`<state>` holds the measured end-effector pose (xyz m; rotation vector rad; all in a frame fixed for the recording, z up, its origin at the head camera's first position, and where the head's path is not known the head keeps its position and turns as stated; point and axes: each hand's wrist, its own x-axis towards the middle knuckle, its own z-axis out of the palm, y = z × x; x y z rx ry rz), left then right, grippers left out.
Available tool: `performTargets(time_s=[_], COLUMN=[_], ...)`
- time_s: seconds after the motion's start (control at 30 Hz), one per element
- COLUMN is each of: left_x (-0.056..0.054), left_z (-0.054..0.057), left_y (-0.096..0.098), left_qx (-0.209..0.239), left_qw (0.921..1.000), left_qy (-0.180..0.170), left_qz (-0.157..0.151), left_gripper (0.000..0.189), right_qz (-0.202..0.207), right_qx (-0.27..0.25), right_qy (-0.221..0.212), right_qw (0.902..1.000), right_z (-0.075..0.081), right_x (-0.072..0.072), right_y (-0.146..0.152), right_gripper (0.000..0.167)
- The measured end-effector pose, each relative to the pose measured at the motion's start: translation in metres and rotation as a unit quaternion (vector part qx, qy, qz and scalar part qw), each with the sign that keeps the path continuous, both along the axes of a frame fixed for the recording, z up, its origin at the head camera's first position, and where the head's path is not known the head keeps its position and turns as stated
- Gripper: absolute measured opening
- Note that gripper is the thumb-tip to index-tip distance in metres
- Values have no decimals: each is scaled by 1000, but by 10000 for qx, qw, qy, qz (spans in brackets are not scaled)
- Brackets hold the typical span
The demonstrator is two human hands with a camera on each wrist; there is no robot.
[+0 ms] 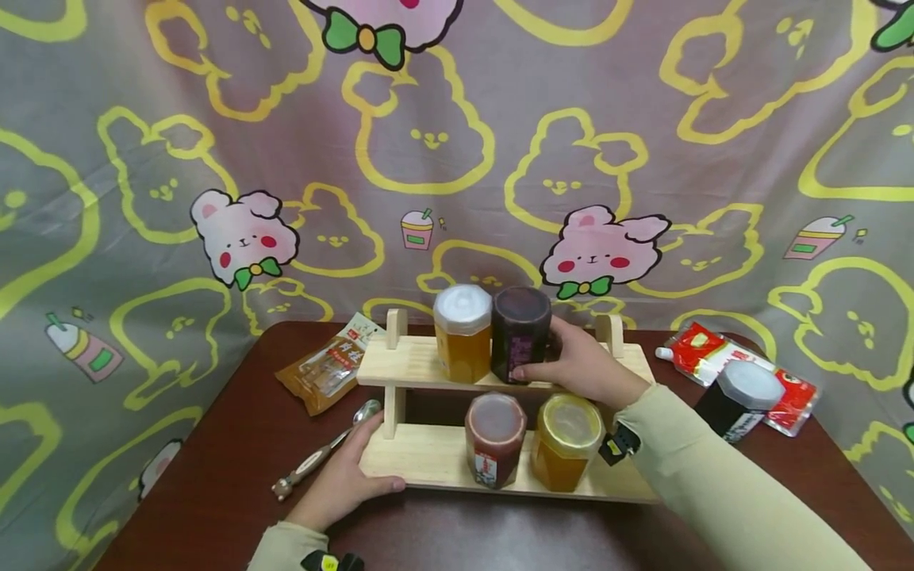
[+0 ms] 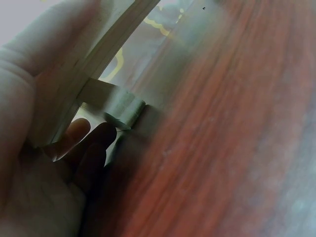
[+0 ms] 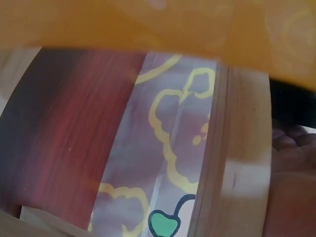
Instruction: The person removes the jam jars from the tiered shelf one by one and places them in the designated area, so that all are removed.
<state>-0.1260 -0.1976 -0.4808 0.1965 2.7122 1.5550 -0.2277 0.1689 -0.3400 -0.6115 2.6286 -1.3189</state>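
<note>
A two-tier wooden rack (image 1: 410,363) stands on the dark brown table. My right hand (image 1: 589,365) grips a dark purple jar (image 1: 523,337) on its upper shelf, thumb across the front. Right beside that jar is an amber jar with a white lid (image 1: 464,349). Below, a reddish-brown jar (image 1: 494,444) and an amber jar with a yellow lid (image 1: 564,448) sit on the lower shelf. My left hand (image 1: 346,484) holds the rack's lower left end, thumb in front; in the left wrist view its fingers (image 2: 91,148) curl by the wood.
A black jar with a white lid (image 1: 743,396) stands on the right, by a red pouch (image 1: 703,349). Left of the rack lie a brown packet (image 1: 328,369) and a spoon (image 1: 314,458). A patterned curtain (image 1: 457,159) hangs behind the table.
</note>
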Motion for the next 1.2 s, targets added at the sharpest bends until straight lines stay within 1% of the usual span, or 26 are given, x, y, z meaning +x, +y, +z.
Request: performTargets(time_s=[0.13, 0.23, 0.47, 0.77, 1.0, 1.2], left_x=[0, 0, 1, 0, 0, 0], left_z=[0, 0, -1, -2, -3, -1], left_y=[1, 1, 0, 0, -1, -1], left_qx=[24, -16, -71, -49, -9, -4], left_qw=[10000, 10000, 9999, 9999, 10000, 10000], left_qy=[-59, -38, 80, 90, 94, 66], left_qz=[-61, -43, 51, 34, 25, 32], left_gripper=[112, 112, 111, 110, 111, 110], right_qz=[21, 23, -3, -51, -242, -229], right_qx=[-76, -114, -26, 21, 377, 329], right_qy=[11, 18, -30, 10, -11, 2], right_qw=[10000, 9999, 10000, 10000, 9990, 9992], right_z=[0, -1, 0, 2, 2, 2], right_x=[1, 0, 1, 5, 6, 7], right_y=[5, 9, 18, 32, 42, 49], right_gripper=[75, 72, 75, 74, 78, 77])
